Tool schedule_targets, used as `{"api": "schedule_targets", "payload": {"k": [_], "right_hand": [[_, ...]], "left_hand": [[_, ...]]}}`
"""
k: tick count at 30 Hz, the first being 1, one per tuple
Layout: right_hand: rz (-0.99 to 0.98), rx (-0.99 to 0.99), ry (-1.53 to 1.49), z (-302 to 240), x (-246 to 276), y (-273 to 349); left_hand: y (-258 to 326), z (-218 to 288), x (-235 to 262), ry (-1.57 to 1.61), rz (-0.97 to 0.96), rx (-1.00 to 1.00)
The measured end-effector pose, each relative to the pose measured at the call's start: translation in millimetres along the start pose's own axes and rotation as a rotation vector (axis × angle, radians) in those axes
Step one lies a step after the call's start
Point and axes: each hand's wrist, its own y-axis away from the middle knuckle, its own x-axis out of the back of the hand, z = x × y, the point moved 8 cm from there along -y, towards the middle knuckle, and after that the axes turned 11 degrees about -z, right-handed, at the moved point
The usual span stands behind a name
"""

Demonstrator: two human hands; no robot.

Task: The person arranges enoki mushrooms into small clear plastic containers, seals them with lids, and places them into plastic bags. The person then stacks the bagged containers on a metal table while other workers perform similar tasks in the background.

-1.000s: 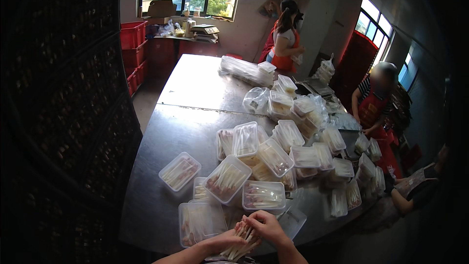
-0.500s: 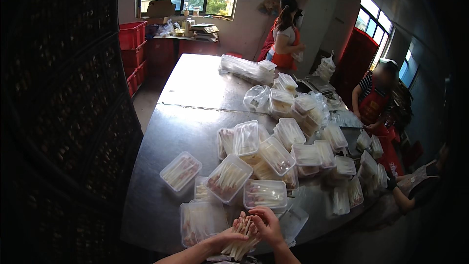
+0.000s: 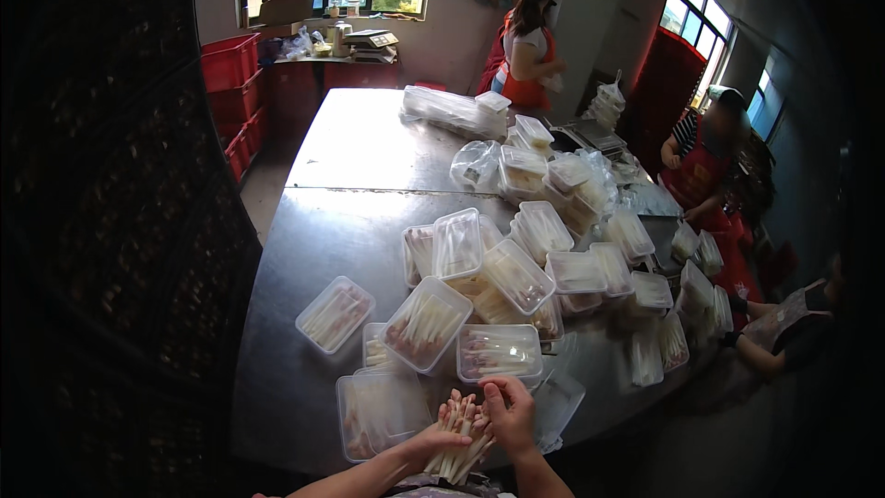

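The head view shows, at the bottom centre of the frame, the person's left hand (image 3: 433, 445) and right hand (image 3: 509, 417) both closed around a bundle of pale skewer sticks (image 3: 458, 435), the left cupping it from below-left, the right with fingers curled over its upper right side. Compared with a second ago the bundle stands a little more gathered and upright between the hands, and the right hand has shifted up over the stick tips, so the work looks to be squaring the sticks into one even bunch. Just left of the hands a clear rectangular plastic box with a lid (image 3: 380, 410) lies on the grey metal table (image 3: 304, 249), unchanged. Above them, toward the frame's centre, sits a heap of clear lidded plastic trays holding skewered food (image 3: 479, 281), also unmoved. At the right edge a person in a red apron (image 3: 701, 161) stands by the table; another in a red apron (image 3: 527, 37) stands at upper centre.
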Motion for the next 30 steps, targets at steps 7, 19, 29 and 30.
{"api": "schedule_targets", "payload": {"k": [7, 19, 29, 30], "right_hand": [[-0.144, 0.266, 0.324, -34.7, -11.8, 17.5], [-0.140, 0.263, 0.247, -22.9, -18.5, 14.7], [-0.019, 0.134, -0.034, -7.5, 4.8, 8.0], [0.011, 0.137, -0.027, -8.3, 11.6, 8.9]], "left_hand": [[1.7, 8.4, 0.8, 0.075, -0.043, -0.001], [4.1, 16.2, -0.9, 0.007, 0.043, -0.064], [6.6, 45.2, -11.4, 0.252, -0.169, -0.235], [6.7, 48.9, -14.4, 0.239, -0.166, -0.247]]}}
